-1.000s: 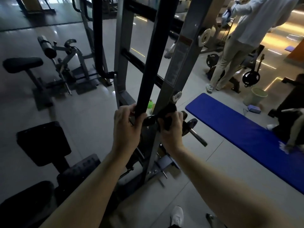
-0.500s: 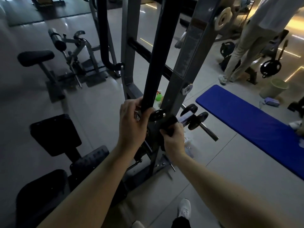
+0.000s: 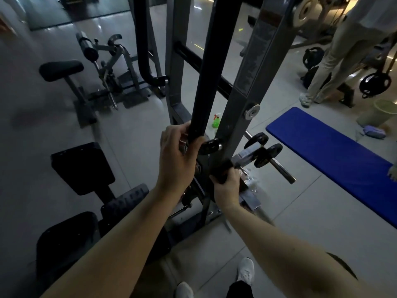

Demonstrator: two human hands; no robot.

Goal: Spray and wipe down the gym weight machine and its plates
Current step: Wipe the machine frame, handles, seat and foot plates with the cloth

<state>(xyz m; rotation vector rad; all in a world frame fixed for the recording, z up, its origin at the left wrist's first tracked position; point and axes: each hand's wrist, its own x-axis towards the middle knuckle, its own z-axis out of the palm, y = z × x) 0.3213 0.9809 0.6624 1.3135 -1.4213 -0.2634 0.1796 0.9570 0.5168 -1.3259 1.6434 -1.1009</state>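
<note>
The weight machine's grey frame post point(image 3: 253, 67) rises in the middle of the head view, with a black lever bar point(image 3: 211, 61) in front of it. My left hand point(image 3: 178, 155) grips the lower end of that black bar. My right hand point(image 3: 225, 186) holds a dark cloth point(image 3: 222, 169) bunched against the foot of the grey post. Small black plates point(image 3: 268, 154) sit on a chrome peg point(image 3: 281, 171) just right of my right hand. A green spray bottle point(image 3: 216, 121) stands on the floor behind the post.
Black seat pads point(image 3: 82, 166) lie at lower left. Another machine with a round seat point(image 3: 61, 69) stands at the back left. A blue mat point(image 3: 335, 155) covers the floor to the right. A person point(image 3: 335, 57) stands at the upper right beside a bin point(image 3: 376, 112).
My right hand with the cloth has slid down the grey post, from beside the black knob to near its foot. My left hand keeps its grip on the black bar.
</note>
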